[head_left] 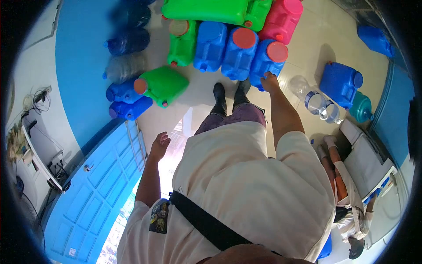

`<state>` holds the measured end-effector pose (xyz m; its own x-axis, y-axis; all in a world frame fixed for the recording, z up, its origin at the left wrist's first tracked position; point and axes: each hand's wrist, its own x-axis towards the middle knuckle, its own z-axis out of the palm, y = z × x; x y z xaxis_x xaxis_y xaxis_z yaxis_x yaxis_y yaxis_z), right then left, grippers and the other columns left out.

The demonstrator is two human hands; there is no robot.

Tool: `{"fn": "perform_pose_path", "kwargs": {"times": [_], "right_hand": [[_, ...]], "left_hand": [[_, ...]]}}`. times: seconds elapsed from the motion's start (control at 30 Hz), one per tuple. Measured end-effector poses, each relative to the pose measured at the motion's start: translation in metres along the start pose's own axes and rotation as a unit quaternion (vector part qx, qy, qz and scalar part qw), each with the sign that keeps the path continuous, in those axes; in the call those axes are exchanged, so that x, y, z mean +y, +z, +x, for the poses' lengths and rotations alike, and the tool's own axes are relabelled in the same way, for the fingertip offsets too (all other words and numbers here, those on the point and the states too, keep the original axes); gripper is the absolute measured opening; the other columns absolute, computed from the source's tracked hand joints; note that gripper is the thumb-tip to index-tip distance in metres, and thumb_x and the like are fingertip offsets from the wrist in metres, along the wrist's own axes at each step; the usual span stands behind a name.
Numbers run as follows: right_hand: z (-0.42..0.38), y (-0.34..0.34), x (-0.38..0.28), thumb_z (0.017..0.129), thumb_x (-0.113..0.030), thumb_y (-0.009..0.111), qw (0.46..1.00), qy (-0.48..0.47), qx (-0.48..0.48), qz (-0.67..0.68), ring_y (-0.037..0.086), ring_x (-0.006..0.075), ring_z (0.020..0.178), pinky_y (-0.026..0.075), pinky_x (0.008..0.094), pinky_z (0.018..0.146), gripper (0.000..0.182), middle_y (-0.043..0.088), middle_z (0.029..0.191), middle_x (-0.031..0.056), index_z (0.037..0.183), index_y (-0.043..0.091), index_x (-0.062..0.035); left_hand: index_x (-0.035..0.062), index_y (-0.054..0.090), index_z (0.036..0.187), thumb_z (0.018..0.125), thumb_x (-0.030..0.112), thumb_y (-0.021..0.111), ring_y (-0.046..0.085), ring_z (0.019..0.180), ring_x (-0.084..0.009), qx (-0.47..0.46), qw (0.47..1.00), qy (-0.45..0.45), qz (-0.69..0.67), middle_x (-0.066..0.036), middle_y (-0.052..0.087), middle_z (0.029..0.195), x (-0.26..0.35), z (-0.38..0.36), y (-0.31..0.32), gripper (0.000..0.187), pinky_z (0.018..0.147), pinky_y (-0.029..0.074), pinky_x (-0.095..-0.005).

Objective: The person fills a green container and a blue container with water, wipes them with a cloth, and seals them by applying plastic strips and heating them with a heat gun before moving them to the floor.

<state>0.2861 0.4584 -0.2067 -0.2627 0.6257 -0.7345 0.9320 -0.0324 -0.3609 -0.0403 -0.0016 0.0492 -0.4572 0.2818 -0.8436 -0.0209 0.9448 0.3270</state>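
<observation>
My left hand (161, 144) hangs out to the side, its fingers loosely bent and apart, with nothing in it. Nearest to it is a green jerrycan (165, 86) with a red cap, tilted on the floor. My right hand (269, 82) is ahead of me, its fingers loosely curved and apart; it overlaps the near end of a blue jerrycan (266, 64) with a wide red cap. Left of that stand a second blue jerrycan (239, 57) with a red cap, another blue jerrycan (210, 46) and an upright green jerrycan (182, 46).
A pink jerrycan (281, 20) and a large green jerrycan (204, 9) stand behind the row. Dark bottles (129, 42) line the left wall. At right are clear bottles (314, 101) and a blue container (340, 83). A blue door (94, 189) stands left; a seated person (347, 198) is at right.
</observation>
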Motion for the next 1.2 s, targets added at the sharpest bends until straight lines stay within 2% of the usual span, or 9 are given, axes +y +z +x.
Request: {"fn": "perform_pose_path", "kwargs": {"times": [0.33, 0.47, 0.53, 0.6, 0.83, 0.93, 1.1, 1.17, 1.2], "right_hand": [[0.101, 0.055, 0.060, 0.074, -0.025, 0.072, 0.963, 0.131, 0.120, 0.202, 0.053, 0.0440, 0.125, 0.044, 0.0462, 0.107, 0.093, 0.047, 0.138, 0.0322, 0.144, 0.022, 0.0096], [0.077, 0.019, 0.027, 0.074, -0.022, 0.075, 0.907, 0.164, 0.084, 0.378, 0.058, 0.0404, 0.120, 0.049, 0.0448, 0.099, 0.082, 0.055, 0.132, 0.0312, 0.138, 0.036, 0.0132], [0.100, 0.051, 0.063, 0.077, -0.022, 0.071, 0.925, 0.047, 0.150, 0.346, 0.062, 0.0433, 0.111, 0.051, 0.0475, 0.093, 0.065, 0.061, 0.120, 0.0326, 0.126, 0.046, 0.0126], [0.056, 0.015, 0.043, 0.079, -0.027, 0.067, 0.949, 0.104, 0.231, 0.186, 0.063, 0.0467, 0.105, 0.051, 0.0496, 0.092, 0.055, 0.063, 0.113, 0.0346, 0.116, 0.052, 0.0109], [-0.146, -0.076, 0.038, 0.084, -0.038, 0.064, 0.949, 0.113, 0.271, 0.111, 0.064, 0.0467, 0.098, 0.051, 0.0516, 0.087, 0.055, 0.067, 0.101, 0.0318, 0.118, 0.056, 0.0042], [-0.239, -0.098, 0.046, 0.084, -0.038, 0.066, 0.946, 0.075, 0.285, 0.136, 0.065, 0.0450, 0.099, 0.051, 0.0514, 0.087, 0.056, 0.067, 0.103, 0.0305, 0.122, 0.056, 0.0023], [-0.414, -0.110, 0.003, 0.082, -0.037, 0.068, 0.915, 0.178, 0.338, 0.133, 0.066, 0.0418, 0.098, 0.052, 0.0507, 0.085, 0.046, 0.069, 0.105, 0.0242, 0.114, 0.060, -0.0053], [-0.495, -0.101, -0.027, 0.086, -0.038, 0.068, 0.894, 0.198, 0.365, 0.170, 0.064, 0.0417, 0.100, 0.051, 0.0499, 0.087, 0.048, 0.068, 0.105, 0.0246, 0.118, 0.059, -0.0039], [-0.531, -0.087, -0.033, 0.087, -0.037, 0.069, 0.878, 0.203, 0.388, 0.193, 0.064, 0.0425, 0.097, 0.050, 0.0494, 0.084, 0.049, 0.068, 0.102, 0.0254, 0.119, 0.057, -0.0021]], "left_hand": [[0.0030, 0.046, 0.138, 0.097, 0.021, 0.063, 0.058, 0.123, -0.0304, -0.019, 0.997, -0.020, 0.073, -0.021, 0.060, 0.129, -0.008, -0.001, 0.009, 0.049, 0.103, 0.046, -0.0394], [0.0033, 0.045, 0.138, 0.096, 0.023, 0.064, 0.058, 0.123, -0.0312, -0.032, 0.997, -0.029, 0.071, -0.022, 0.060, 0.130, -0.016, -0.004, 0.007, 0.050, 0.104, 0.046, -0.0416], [0.0034, 0.045, 0.138, 0.096, 0.023, 0.064, 0.059, 0.122, -0.0318, -0.050, 0.992, -0.015, 0.118, -0.022, 0.060, 0.129, 0.011, -0.005, 0.002, 0.049, 0.102, 0.047, -0.0417], [0.0028, 0.046, 0.137, 0.096, 0.023, 0.064, 0.060, 0.120, -0.0322, -0.055, 0.989, 0.010, 0.138, -0.022, 0.061, 0.129, 0.015, 0.003, -0.005, 0.049, 0.101, 0.048, -0.0420], [0.0028, 0.050, 0.132, 0.096, 0.016, 0.064, 0.063, 0.112, -0.0252, -0.089, 0.946, 0.259, 0.171, -0.015, 0.064, 0.123, 0.071, 0.100, -0.034, 0.041, 0.097, 0.050, -0.0372], [-0.0001, 0.052, 0.132, 0.094, 0.022, 0.065, 0.061, 0.118, -0.0291, -0.124, 0.941, 0.255, 0.182, -0.022, 0.060, 0.130, 0.124, 0.134, -0.033, 0.046, 0.098, 0.050, -0.0384], [-0.0014, 0.056, 0.120, 0.093, 0.013, 0.066, 0.064, 0.091, -0.0199, -0.242, 0.777, 0.489, 0.315, -0.011, 0.067, 0.101, 0.188, 0.250, -0.034, 0.032, 0.084, 0.052, -0.0359], [-0.0022, 0.049, 0.131, 0.095, 0.013, 0.063, 0.063, 0.102, -0.0227, -0.327, 0.852, 0.300, 0.276, -0.012, 0.065, 0.115, 0.213, 0.293, -0.033, 0.041, 0.091, 0.049, -0.0359], [-0.0025, 0.049, 0.133, 0.096, 0.016, 0.062, 0.062, 0.104, -0.0227, -0.290, 0.738, 0.435, 0.426, -0.015, 0.065, 0.115, 0.246, 0.257, -0.025, 0.043, 0.091, 0.049, -0.0346]]}}
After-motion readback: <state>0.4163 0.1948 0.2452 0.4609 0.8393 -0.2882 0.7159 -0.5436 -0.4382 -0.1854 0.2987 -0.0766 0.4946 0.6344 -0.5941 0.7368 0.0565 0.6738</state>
